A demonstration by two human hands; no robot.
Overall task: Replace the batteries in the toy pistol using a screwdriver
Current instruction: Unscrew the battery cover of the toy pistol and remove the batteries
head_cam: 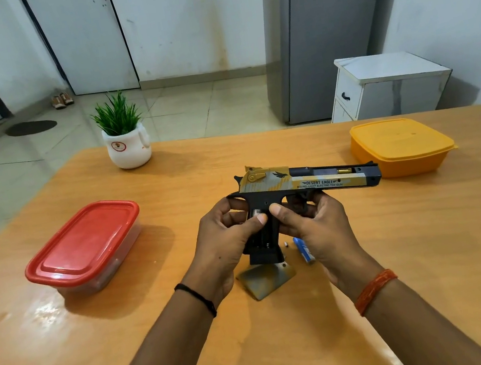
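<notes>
Both hands hold the toy pistol up over the middle of the wooden table, its barrel pointing to 3 o'clock. The left hand curls round the back of the grip, thumb on the open side. The right hand curls round the front near the trigger, thumb touching the grip too. A battery shows inside. At 6 o'clock under the pistol lies the grip cover. A blue battery lies just beside it, at 3 o'clock
</notes>
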